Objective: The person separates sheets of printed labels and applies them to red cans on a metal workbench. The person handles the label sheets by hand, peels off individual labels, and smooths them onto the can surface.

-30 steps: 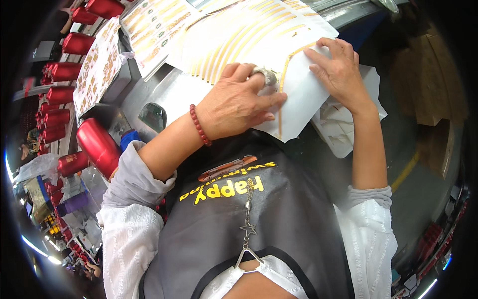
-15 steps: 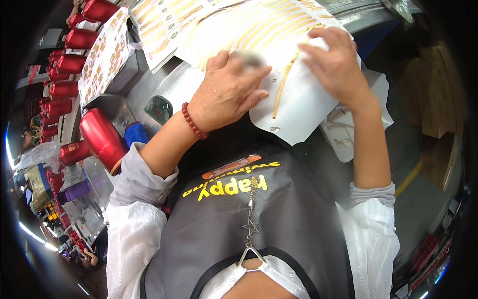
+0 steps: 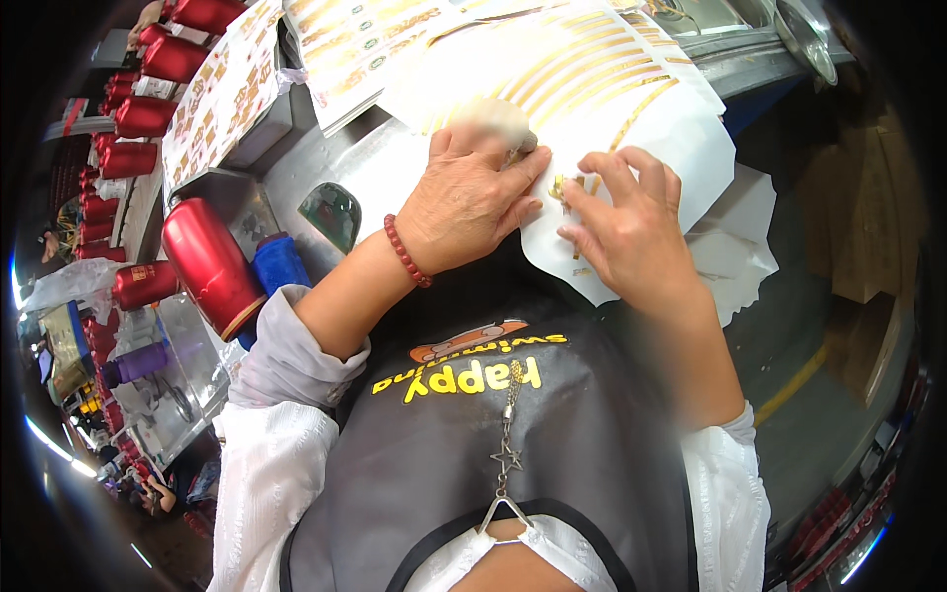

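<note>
My left hand (image 3: 469, 197), with a red bead bracelet (image 3: 402, 252) at the wrist, rests at the left edge of a white backing sheet (image 3: 691, 158). Its index finger and thumb point toward my right hand. A pale blur covers the other fingers; a small greyish thing (image 3: 521, 148) shows among them, its kind unclear. My right hand (image 3: 631, 222) is bent over the sheet, its fingertips at a crumpled gold strip sticker (image 3: 559, 187). Beneath those fingers part of another narrow gold strip is hidden. Curved gold strips (image 3: 582, 69) fan across the sheet's far part.
A large red flask (image 3: 207, 261) lies beside a blue object (image 3: 276, 264) at my left. Printed sticker sheets (image 3: 222, 109) cover a box behind them. A dark glossy piece (image 3: 330, 215) lies on the metal table (image 3: 286, 163). Several red containers (image 3: 133, 158) line the far left.
My right hand has come down and toward me, over the sheet's near part, and crumpled gold now shows at its fingertips. My left hand has shifted slightly to the right.
</note>
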`<state>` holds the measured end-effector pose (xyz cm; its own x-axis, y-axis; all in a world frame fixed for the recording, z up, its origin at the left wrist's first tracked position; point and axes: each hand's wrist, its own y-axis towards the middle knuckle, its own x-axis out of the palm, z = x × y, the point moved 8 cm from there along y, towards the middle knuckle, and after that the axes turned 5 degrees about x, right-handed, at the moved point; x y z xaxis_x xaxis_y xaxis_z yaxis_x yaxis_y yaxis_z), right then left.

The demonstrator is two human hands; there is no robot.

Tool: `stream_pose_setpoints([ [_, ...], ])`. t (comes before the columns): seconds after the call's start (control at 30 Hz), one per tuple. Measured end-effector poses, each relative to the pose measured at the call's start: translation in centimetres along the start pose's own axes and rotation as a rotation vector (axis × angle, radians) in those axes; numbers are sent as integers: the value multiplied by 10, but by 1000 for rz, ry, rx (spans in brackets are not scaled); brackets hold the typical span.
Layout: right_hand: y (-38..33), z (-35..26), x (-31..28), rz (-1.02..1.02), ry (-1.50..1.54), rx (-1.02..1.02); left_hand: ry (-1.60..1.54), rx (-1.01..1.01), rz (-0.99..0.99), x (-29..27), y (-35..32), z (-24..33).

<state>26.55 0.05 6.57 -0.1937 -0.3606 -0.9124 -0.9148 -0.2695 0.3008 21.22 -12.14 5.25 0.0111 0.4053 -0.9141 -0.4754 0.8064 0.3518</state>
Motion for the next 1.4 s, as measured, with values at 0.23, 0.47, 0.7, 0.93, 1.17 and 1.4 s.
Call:
stream_pose_setpoints([
  [0.23, -38, -24, 1, -39, 49, -37, -42, -4, -50, 3, 0, 1],
  [0.47, -70, -26, 3, 347, 15, -164, 22, 34, -2, 4, -2, 1],
  [0.7, -95, -1, -20, 464, 164, -56, 9, 4, 7, 3, -2, -3],
  [0.93, -99, 0, 4, 416, 37, 23, 47, 11, -46, 6, 0, 1],
  [1.17, -103, 12, -1, 403, 75, 39, 21, -75, -78, 3, 3, -1],
  [1.4, -119, 95, -29, 171, 827, 457, 23, 207, -77, 0, 16, 39],
])
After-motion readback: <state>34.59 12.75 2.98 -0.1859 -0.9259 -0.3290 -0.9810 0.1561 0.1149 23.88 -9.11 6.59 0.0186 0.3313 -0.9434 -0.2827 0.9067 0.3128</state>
